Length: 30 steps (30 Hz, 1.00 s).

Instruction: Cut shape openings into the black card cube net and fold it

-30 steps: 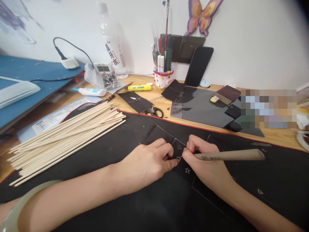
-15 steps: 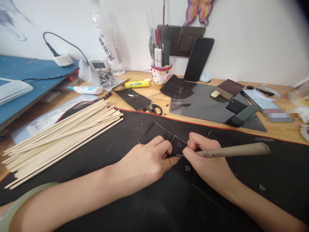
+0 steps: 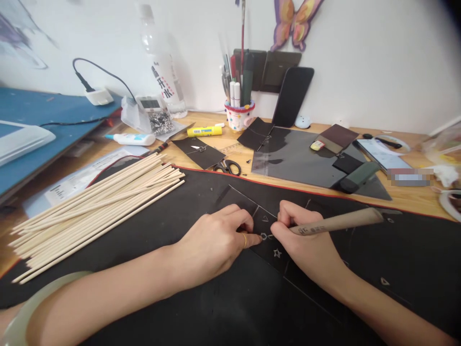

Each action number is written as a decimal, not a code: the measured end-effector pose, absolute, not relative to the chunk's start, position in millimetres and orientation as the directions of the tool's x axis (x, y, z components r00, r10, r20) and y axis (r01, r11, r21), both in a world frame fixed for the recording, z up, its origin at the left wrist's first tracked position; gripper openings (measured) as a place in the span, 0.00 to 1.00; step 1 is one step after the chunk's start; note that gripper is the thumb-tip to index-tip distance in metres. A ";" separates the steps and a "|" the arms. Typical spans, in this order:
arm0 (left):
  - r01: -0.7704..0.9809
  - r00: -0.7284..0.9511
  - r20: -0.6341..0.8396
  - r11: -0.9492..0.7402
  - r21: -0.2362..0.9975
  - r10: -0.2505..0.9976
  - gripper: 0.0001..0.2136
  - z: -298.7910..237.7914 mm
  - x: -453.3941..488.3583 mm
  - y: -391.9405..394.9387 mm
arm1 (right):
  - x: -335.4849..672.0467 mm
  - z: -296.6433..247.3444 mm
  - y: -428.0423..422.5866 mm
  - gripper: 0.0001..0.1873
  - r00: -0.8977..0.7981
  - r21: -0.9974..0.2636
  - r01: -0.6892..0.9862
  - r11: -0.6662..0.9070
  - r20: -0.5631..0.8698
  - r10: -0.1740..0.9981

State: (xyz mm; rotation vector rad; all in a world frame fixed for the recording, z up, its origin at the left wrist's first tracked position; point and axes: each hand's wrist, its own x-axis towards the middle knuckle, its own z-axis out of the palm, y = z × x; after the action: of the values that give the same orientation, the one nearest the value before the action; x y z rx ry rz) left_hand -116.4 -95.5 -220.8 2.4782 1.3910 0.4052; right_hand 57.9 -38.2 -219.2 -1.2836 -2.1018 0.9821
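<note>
Pretty plain white wall back there; a purple-and-orange butterfly sits above two dark wall plates; some blurry purplish artwork upper left; the counter is light wood grain, blue surface off left; lighting's kinda soft.

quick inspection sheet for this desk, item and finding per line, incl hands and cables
surface: black mat with red edging, over a wooden desk
job's things: pen-like tool; pale ring shape; pale star shape
clutter: pale sticks in a loose pile on the mat; scissors and yellow tube beyond the mat
left hand: fingers bent, one fingertip at the ring shape, contact unclear
right hand: fingers closed around the pen-like tool, its tip towards the ring shape
cables: black cable arching from a white adapter
surroundings: white wall behind, with butterfly decoration; clear bottle upright near it
</note>
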 end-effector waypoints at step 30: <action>0.765 -0.101 0.322 -0.133 0.630 0.941 0.07 -133.8 -125.1 -81.0 | 59.5 -225.4 -29.6 0.13 -0.237 -0.979 0.200 0.051 0.002 0.972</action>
State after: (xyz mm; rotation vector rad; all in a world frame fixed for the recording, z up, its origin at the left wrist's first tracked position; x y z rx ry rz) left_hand -125.1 -81.0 -133.8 1.9249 1.8886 1.0606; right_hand 59.5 -29.6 -225.4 -1.2182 -1.5530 1.2578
